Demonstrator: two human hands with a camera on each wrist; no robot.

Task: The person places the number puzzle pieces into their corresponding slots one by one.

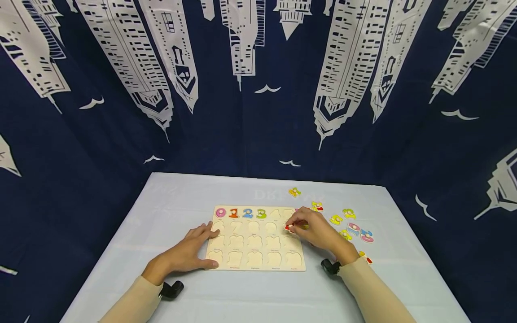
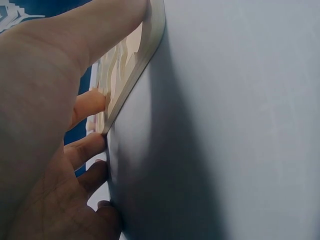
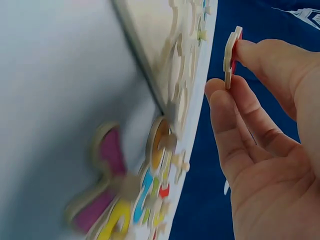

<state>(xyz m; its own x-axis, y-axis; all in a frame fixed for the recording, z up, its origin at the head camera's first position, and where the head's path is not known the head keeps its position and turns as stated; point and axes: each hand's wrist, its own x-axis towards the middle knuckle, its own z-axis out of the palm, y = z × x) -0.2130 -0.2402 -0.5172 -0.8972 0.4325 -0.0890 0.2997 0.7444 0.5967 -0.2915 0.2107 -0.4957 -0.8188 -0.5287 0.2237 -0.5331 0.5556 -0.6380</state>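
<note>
Head view: right hand [image 1: 319,231] fingers pinched red number piece [image 1: 288,228] over puzzle board [image 1: 255,264]; left hand [image 1: 190,251] lay flat, steadying it; piece best lowered level.

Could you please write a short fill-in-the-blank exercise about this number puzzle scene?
1. The right hand pinches a small ___ puzzle piece over the puzzle board.
2. In the board's top row, the pieces 0, 1, 2 and ___ already sit in place.
3. The left hand rests on the board's ___ edge.
4. The loose number pieces lie on the table to the ___ of the board.

Missing words: red; 3; left; right
</note>
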